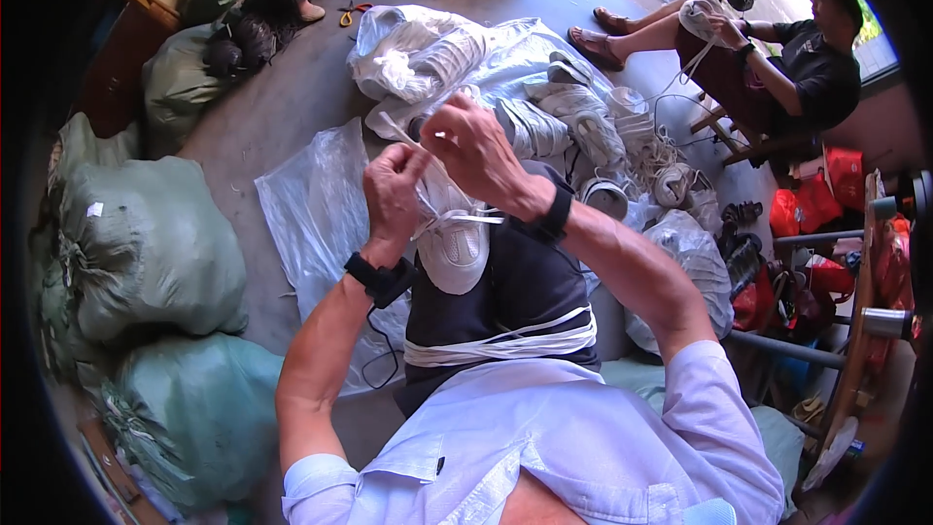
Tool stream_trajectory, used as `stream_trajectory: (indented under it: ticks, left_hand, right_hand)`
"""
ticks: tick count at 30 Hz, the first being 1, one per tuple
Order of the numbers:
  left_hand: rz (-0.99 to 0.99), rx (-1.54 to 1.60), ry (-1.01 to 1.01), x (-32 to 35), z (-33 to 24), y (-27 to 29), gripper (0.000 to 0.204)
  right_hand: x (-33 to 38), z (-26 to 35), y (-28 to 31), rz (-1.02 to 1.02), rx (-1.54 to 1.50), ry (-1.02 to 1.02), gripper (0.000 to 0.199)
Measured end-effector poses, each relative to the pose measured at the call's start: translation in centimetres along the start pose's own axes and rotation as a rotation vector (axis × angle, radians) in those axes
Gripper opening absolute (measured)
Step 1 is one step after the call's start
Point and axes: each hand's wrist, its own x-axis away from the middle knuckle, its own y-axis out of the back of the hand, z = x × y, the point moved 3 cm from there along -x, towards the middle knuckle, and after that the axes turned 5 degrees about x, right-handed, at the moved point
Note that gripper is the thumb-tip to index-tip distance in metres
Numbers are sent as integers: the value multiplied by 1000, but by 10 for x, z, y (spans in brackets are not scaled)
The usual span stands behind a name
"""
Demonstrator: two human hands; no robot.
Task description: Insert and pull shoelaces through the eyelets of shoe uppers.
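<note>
I see my left hand (394,196) and right hand (476,151) both pinched closed on the white lace (465,220) of a white sneaker (453,238) resting on my knee.

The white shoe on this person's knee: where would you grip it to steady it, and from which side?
Probably the white shoe is best pinched across its rounded end nearest the body, coming from below: that end lies bare on the thigh, while the left hand and right hand crowd the far, laced end with the white lace.

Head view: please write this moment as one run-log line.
left hand: pinches lace | right hand: pulls lace | shoe: white, on lap | shoe pile: ahead
</note>
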Motion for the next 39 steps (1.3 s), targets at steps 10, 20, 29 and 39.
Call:
stream_trajectory:
  ticks: [10,20,29,39]
  left_hand:
    - [70,-221,-197,-8,-7,-4,17]
    - [132,-241,-157,-10,-9,9,19]
    - [136,-191,-206,-11,-7,5,21]
    - [129,-172,-226,-13,-4,2,19]
  right_hand:
    - [53,5,-3,283,273,355,23]
    - [40,-81,170,-163,668,7,9]
    - [112,-198,386,-263,1150,-455,18]
    - [174,-260,508,-377,1489,-428,22]
